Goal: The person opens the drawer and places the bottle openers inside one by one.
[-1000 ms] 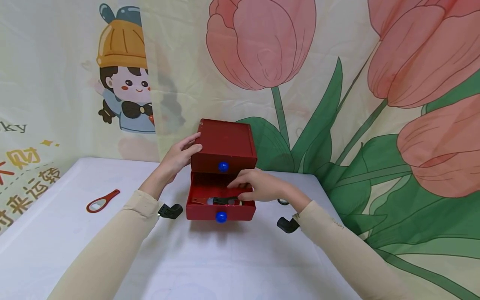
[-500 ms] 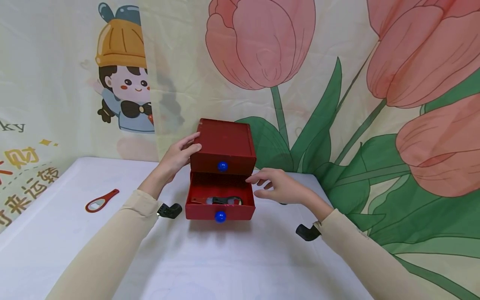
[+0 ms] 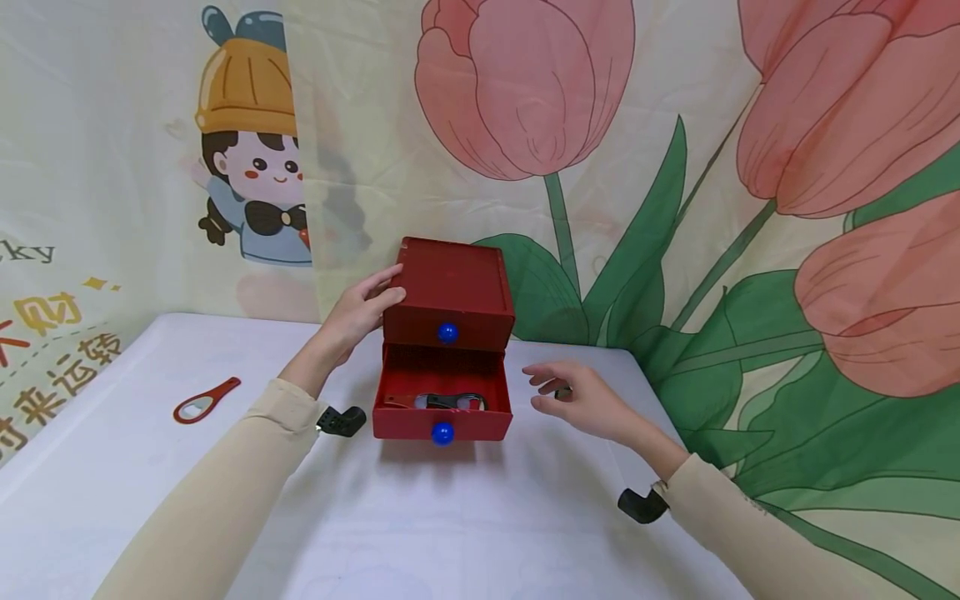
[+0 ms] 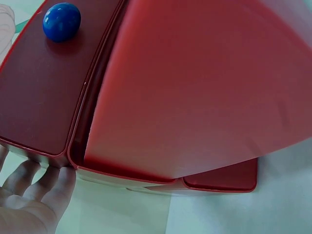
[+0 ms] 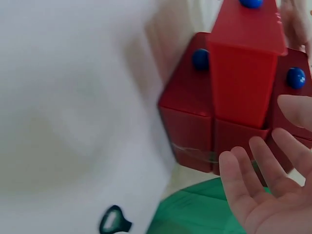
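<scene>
A red drawer cabinet (image 3: pixel 450 275) with blue knobs stands on the table, one drawer (image 3: pixel 442 423) pulled out. My left hand (image 3: pixel 358 312) rests against the cabinet's left side, its fingers extended along the wall in the left wrist view. Inside the drawer lies a black-handled item (image 3: pixel 452 402) with a clear bluish part; its kind is unclear. Right of the drawer, my right hand (image 3: pixel 581 400) is in the air, apart from it, fingers spread and holding nothing. A small dark looped item (image 5: pixel 114 220) lies on the table in the right wrist view, mostly hidden behind this hand in the head view.
On the left of the white table (image 3: pixel 465 533) lies a red-handled tool (image 3: pixel 206 400) with an oval, pale-centred end. A printed cloth with tulips (image 3: pixel 525 92) hangs close behind the cabinet. The open drawer juts forward over the tabletop.
My right hand has drawn back from over the drawer's contents, moving right and slightly down, with nothing in it. The left hand and the cabinet stay in place.
</scene>
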A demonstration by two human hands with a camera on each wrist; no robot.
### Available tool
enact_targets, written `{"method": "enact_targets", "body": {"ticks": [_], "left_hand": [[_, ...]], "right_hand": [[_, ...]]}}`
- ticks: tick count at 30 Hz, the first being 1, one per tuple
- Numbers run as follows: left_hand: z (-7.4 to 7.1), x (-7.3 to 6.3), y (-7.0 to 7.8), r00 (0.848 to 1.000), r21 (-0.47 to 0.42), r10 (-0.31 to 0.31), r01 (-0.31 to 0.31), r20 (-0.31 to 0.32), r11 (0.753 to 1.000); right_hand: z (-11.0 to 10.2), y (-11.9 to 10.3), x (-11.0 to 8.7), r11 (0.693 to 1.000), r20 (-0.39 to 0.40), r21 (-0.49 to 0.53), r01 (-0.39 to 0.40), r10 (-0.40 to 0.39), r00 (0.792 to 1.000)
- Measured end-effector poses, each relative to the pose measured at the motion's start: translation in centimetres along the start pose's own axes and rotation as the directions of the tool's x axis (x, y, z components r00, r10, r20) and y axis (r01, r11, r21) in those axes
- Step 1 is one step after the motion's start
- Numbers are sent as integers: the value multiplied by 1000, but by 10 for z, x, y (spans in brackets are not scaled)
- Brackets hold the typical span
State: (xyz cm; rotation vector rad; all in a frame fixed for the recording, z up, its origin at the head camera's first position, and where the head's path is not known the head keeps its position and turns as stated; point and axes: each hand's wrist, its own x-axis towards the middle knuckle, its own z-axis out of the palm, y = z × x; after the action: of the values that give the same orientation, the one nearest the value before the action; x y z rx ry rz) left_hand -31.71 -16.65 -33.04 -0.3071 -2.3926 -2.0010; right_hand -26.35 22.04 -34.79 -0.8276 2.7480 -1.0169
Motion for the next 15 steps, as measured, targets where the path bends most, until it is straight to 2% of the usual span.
{"method": "enact_targets", "body": {"ticks": [7,15], "left_hand": [[0,-1,0,1000,4,0,0,-2,1000],[0,0,-1,1000,5,2,-2,-4,1000]], "right_hand": [[22,15,-15,977,25,129,-173,171,985],[50,17,-25,904,90,308,-296,282,955]]}}
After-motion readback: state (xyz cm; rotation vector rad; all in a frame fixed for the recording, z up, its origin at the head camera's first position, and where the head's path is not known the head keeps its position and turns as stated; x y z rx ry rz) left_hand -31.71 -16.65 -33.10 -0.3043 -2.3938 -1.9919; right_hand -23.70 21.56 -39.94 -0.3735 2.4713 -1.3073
